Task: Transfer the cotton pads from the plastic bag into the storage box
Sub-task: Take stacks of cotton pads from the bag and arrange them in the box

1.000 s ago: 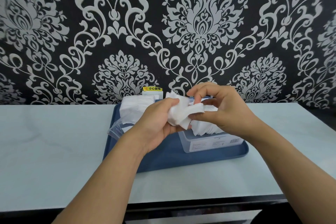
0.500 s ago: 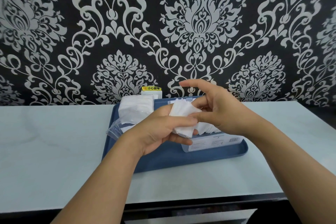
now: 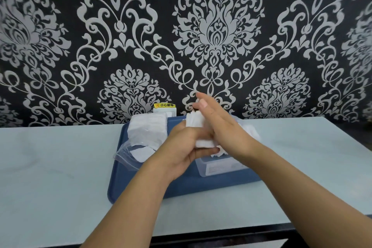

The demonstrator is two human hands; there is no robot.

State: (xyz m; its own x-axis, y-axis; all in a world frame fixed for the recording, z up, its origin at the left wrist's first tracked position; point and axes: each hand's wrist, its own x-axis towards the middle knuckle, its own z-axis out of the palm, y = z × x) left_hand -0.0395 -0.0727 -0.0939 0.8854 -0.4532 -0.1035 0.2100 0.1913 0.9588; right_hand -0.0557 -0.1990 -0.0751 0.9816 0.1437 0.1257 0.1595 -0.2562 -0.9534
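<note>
Nearest, at the lower centre of the frame, two bare forearms are seen reaching in over the pale surface (image 3: 50,177), on which a blue tray (image 3: 141,183) is set.

Just beyond, at mid-frame, the left hand (image 3: 181,147) is curled round the lower end of a stack of cotton pads (image 3: 194,122); the grip is closed on the stack, with the fingers wrapped under it. The right hand (image 3: 223,127) is laid against the stack's right side with fingers straight and pointing toward the upper left; no curl round the pads is shown, so it is judged to be pressing or squaring them rather than holding. The stack's long axis runs nearly upright, tilted a little, its free end pointing up toward the wall.

Directly below and slightly right of the held stack lies the storage box (image 3: 221,167), a clear container with a label on its front, already holding loose white pads. The coming move is judged to turn on this: the box lies under and just right of the grip, nearer the right hand, so the stack would need to be lowered and probably laid flat.

Farther left on the tray, the plastic bag (image 3: 141,143) rests with its open mouth toward the lower left, many pads still inside. Behind it, a yellow warning label (image 3: 164,105) is seen against the patterned wall (image 3: 221,26).
</note>
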